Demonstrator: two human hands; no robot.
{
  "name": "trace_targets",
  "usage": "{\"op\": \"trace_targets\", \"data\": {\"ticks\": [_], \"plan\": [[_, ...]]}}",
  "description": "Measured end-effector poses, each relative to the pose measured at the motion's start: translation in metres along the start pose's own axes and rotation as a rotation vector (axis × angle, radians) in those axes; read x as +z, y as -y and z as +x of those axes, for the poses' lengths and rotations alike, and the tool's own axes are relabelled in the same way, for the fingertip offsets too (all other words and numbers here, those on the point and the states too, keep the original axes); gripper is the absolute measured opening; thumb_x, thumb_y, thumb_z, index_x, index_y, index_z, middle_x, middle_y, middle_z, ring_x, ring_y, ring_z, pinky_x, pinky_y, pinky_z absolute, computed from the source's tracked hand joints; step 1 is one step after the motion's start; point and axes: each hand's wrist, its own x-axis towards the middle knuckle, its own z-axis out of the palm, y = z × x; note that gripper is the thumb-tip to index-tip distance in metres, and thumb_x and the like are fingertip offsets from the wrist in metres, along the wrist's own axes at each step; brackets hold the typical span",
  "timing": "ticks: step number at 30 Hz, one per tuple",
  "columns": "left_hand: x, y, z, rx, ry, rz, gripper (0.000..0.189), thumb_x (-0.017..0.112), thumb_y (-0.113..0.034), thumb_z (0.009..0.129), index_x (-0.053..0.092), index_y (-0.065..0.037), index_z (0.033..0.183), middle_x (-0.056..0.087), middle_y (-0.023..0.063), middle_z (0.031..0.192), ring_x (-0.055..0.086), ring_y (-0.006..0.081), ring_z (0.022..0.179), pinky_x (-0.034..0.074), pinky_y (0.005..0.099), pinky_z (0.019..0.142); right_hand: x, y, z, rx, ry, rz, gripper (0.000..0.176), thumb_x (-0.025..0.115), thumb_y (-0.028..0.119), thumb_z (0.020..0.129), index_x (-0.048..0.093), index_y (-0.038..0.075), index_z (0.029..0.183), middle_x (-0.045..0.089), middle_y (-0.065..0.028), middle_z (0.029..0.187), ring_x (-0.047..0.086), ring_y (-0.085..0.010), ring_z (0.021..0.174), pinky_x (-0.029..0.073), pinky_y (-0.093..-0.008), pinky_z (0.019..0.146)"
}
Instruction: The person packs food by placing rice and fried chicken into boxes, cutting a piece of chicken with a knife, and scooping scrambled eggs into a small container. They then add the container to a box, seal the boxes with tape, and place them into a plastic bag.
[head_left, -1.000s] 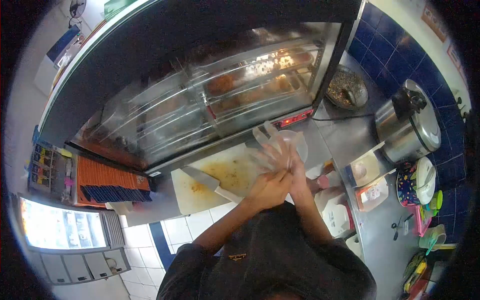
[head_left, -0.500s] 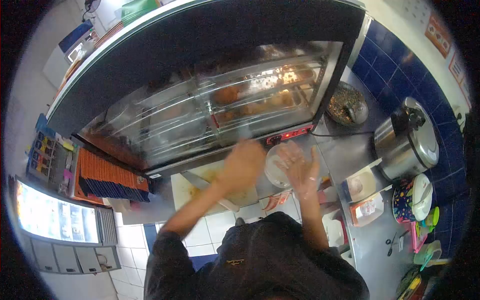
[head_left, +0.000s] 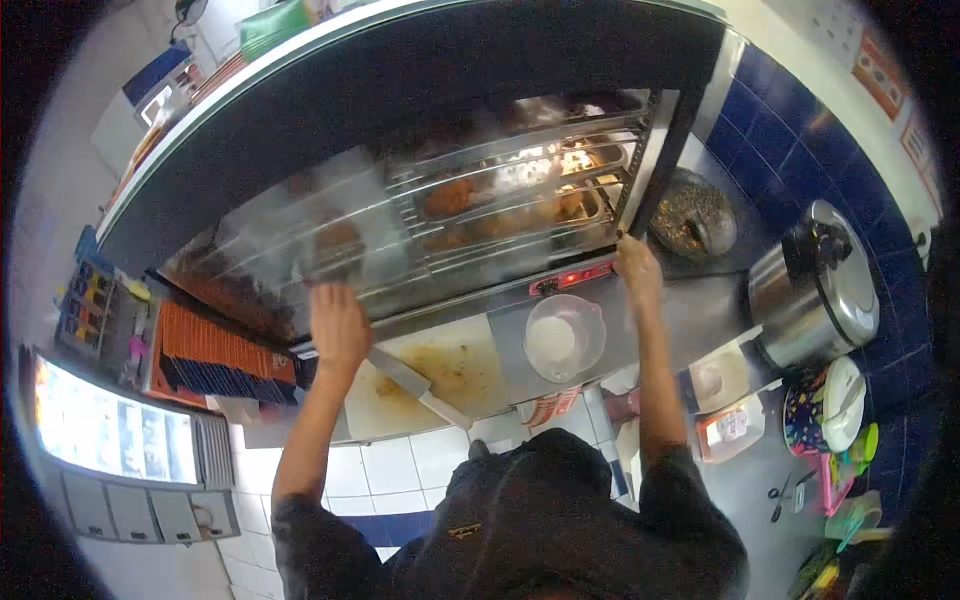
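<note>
Glass cabinet [head_left: 430, 165]: left hand [head_left: 340, 325] curled at its lower edge, right hand [head_left: 640, 270] at lower-right corner, grips unclear; a bump could drop the knife [head_left: 408, 376] overhanging the board [head_left: 465, 350].

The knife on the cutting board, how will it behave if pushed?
The knife probably stays stiff, having a broad blade. Lying flat, it seems unlikely to roll. Its handle appears to overhang the cutting board, so pushing outward might tip it.

Display cabinet [head_left: 430, 125]: black frame, red control panel [head_left: 575, 277]. Cutting board [head_left: 470, 360]: off-white, yellow-brown stains. Knife [head_left: 427, 393]: grey blade, white handle. Wall tiles [head_left: 800, 150]: dark blue, pale grid. Printed tub [head_left: 803, 405]: multicoloured on dark. Shirt [head_left: 510, 510]: black. Worktop [head_left: 710, 300]: silver-grey.
</note>
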Motion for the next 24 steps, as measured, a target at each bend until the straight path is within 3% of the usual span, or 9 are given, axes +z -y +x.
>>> {"op": "trace_targets", "data": {"ticks": [2, 7, 10, 12, 14, 16, 18, 20, 24], "plan": [[0.015, 0.024, -0.014, 0.001, -0.055, 0.098, 0.026, 0.055, -0.02, 0.084, 0.063, 0.001, 0.098, 0.06, 0.0213, 0.112, 0.052, 0.0351, 0.115, 0.032, 0.0477, 0.11, 0.022, -0.019, 0.038, -0.205, -0.054, -0.338, 0.031, 0.058, 0.035, 0.098, 0.065, 0.006, 0.107, 0.061, 0.0, 0.079, 0.058, -0.0101, 0.07, 0.049, -0.0267, 0.061], [0.031, 0.068, -0.035, -0.387, 0.047, 0.24, 0.03, 0.053, -0.02, 0.085, 0.062, 0.005, 0.1, 0.062, 0.0249, 0.113, 0.05, 0.0424, 0.122, 0.032, 0.0496, 0.11, 0.08, -0.082, 0.109, -0.241, -0.183, -0.391, 0.017, 0.061, 0.023, 0.092, 0.064, 0.007, 0.094, 0.06, -0.0036, 0.07, 0.061, -0.016, 0.066, 0.047, -0.0302, 0.056], [0.043, 0.093, -0.046, -0.387, 0.004, 0.267, 0.032, 0.052, -0.02, 0.086, 0.062, 0.005, 0.102, 0.062, 0.0253, 0.112, 0.048, 0.0446, 0.123, 0.032, 0.0513, 0.109, 0.08, -0.046, 0.103, -0.271, -0.184, -0.398, 0.006, 0.063, 0.016, 0.082, 0.064, 0.01, 0.084, 0.064, -0.0097, 0.071, 0.064, -0.0241, 0.067, 0.05, -0.035, 0.057], [0.048, 0.111, -0.047, -0.406, 0.095, 0.244, 0.034, 0.05, -0.022, 0.087, 0.061, 0.005, 0.105, 0.06, 0.0264, 0.117, 0.047, 0.0446, 0.125, 0.031, 0.0519, 0.109, 0.071, -0.034, 0.094, -0.673, -0.111, -1.102, 0.007, 0.066, 0.017, 0.081, 0.062, 0.011, 0.081, 0.064, -0.0107, 0.07, 0.065, -0.0269, 0.067, 0.052, -0.0403, 0.06], [0.053, 0.119, -0.053, -0.378, 0.091, 0.255, 0.038, 0.053, -0.021, 0.086, 0.06, 0.006, 0.112, 0.058, 0.028, 0.119, 0.046, 0.0461, 0.125, 0.033, 0.0544, 0.108, 0.068, -0.002, 0.073, -0.38, 0.119, -1.326, 0.016, 0.07, 0.02, 0.081, 0.06, 0.009, 0.085, 0.065, -0.0123, 0.072, 0.065, -0.0294, 0.068, 0.051, -0.0431, 0.064], [0.044, 0.107, -0.051, -0.444, 0.11, 0.181, 0.041, 0.055, -0.022, 0.085, 0.059, 0.006, 0.116, 0.058, 0.0286, 0.12, 0.046, 0.0464, 0.125, 0.034, 0.0536, 0.107, 0.057, 0.001, 0.024, -0.367, 0.192, -1.01, 0.024, 0.072, 0.025, 0.082, 0.058, 0.006, 0.083, 0.064, -0.0147, 0.072, 0.066, -0.0279, 0.07, 0.051, -0.0394, 0.062], [0.043, 0.081, -0.058, -0.505, 0.144, 0.11, 0.045, 0.058, -0.024, 0.085, 0.058, 0.006, 0.119, 0.058, 0.0293, 0.12, 0.046, 0.0468, 0.125, 0.035, 0.0528, 0.107, 0.047, -0.011, -0.004, -0.497, 0.211, -1.144, 0.022, 0.068, 0.033, 0.084, 0.065, 0.012, 0.091, 0.069, -0.0163, 0.078, 0.07, -0.0302, 0.074, 0.055, -0.0442, 0.064], [0.049, 0.038, -0.065, -0.364, -0.029, -0.305, 0.046, 0.064, -0.026, 0.085, 0.058, 0.004, 0.119, 0.061, 0.0293, 0.116, 0.054, 0.0473, 0.115, 0.042, 0.0502, 0.102, 0.051, -0.016, -0.042, -0.13, 0.234, -0.584, 0.029, 0.067, 0.036, 0.087, 0.066, 0.007, 0.093, 0.069, -0.0179, 0.078, 0.069, -0.0289, 0.071, 0.055, -0.0414, 0.062], [0.078, -0.09, -0.062, -0.312, 0.212, -1.103, 0.034, 0.062, -0.029, 0.094, 0.06, 0.0, 0.112, 0.067, 0.0217, 0.102, 0.067, 0.0381, 0.083, 0.055, 0.0407, 0.076, 0.08, 0.036, -0.117, 0.617, 0.289, 0.428, 0.037, 0.065, 0.035, 0.092, 0.064, -0.002, 0.091, 0.069, -0.014, 0.081, 0.065, -0.0223, 0.068, 0.052, -0.0343, 0.059]]}}
